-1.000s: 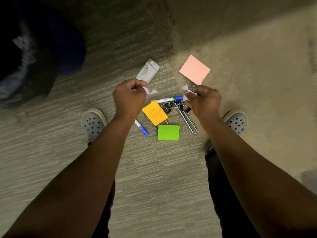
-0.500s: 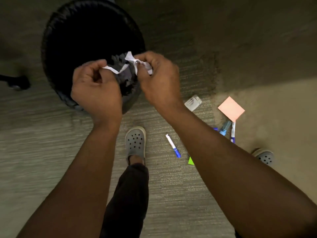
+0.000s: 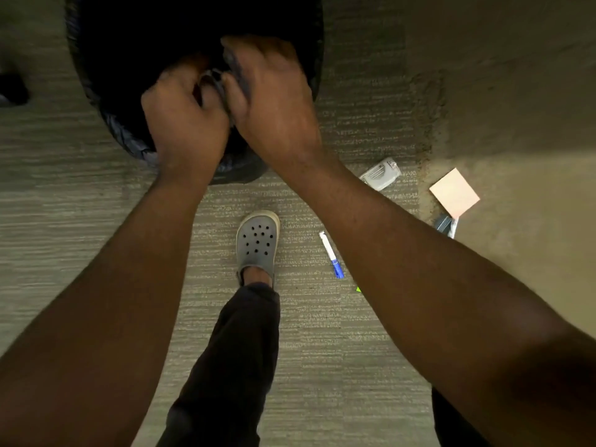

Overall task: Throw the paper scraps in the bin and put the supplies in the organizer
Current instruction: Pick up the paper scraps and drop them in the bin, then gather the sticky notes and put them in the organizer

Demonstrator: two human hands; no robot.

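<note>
Head view: the left hand (image 3: 185,119) and right hand (image 3: 274,101) are held together over the black bin (image 3: 135,53), fingers curled round greyish paper scraps (image 3: 222,82) pinched between them above its opening. On the carpet (image 3: 96,240) right of the bin lie a stapler (image 3: 381,173), a pink sticky-note pad (image 3: 454,193) and a blue-capped marker (image 3: 332,254), beside a grey clog (image 3: 257,243).

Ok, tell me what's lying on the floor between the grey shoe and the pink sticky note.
In the head view, a white marker with a blue cap lies on the carpet between the grey shoe and the pink sticky note; further over, the right forearm hides the floor.
</note>
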